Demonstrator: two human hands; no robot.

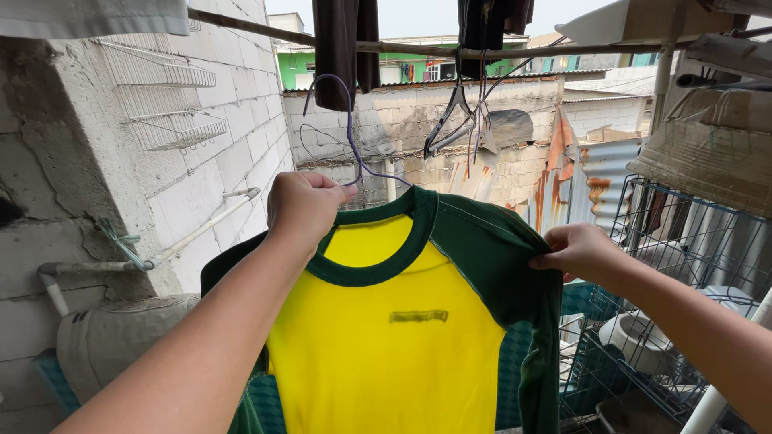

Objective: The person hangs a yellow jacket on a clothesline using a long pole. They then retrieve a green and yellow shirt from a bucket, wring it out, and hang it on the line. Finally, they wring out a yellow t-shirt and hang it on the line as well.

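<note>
Hands up at the line: we have the yellow jersey shirt with dark green collar and sleeves hanging in front of us, dead centre. Our left hand sits at eleven o'clock, fingers pressed together in a fist around the collar and the thin purple wire hanger. Our right hand is out at three o'clock, fingers pinching the green shoulder seam. The fabric looks light, soft and floppy to us, so it should drape and fold wherever it goes unsupported; collar and shoulder seams seem the surest holds. Its long axis runs twelve to six, neck up, hem dropping out of view, back facing us as far as we can judge. Overhead, a pole carries dark garments; a wire rack stands at four o'clock.
</note>
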